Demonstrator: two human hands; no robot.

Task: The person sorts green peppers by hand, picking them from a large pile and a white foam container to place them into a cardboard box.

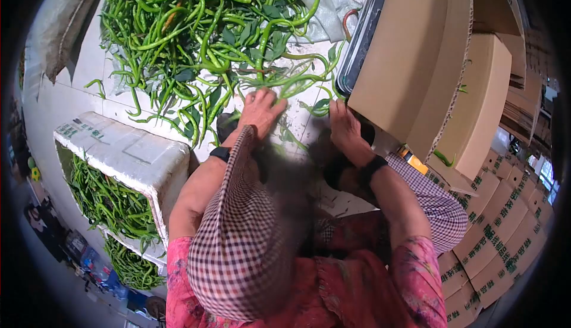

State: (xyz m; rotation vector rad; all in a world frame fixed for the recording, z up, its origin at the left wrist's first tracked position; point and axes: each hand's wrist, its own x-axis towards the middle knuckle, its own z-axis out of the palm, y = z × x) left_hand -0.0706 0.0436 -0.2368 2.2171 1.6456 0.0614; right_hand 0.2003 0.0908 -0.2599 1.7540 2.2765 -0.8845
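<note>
Long green chili peppers (178,30) lie in a big heap on the floor, with leaves among them. At the near edge of that heap, my left hand (260,112) has its fingers curled. What it grips, if anything, is hidden, and the peppers (288,84) just beyond it are smeared by motion. My right hand (346,127) is beside the carton's lower left corner, its fingertips pressed together at a green chili pepper (321,106). Another thin pepper curves above these fingertips.
An open cardboard carton (410,48) with a few peppers stands at right, next to a dark-rimmed flat device (361,39). A white foam box (128,143) at left holds peppers. Flattened printed cartons (499,227) lie at lower right. A filled sack (71,18) stands at upper left.
</note>
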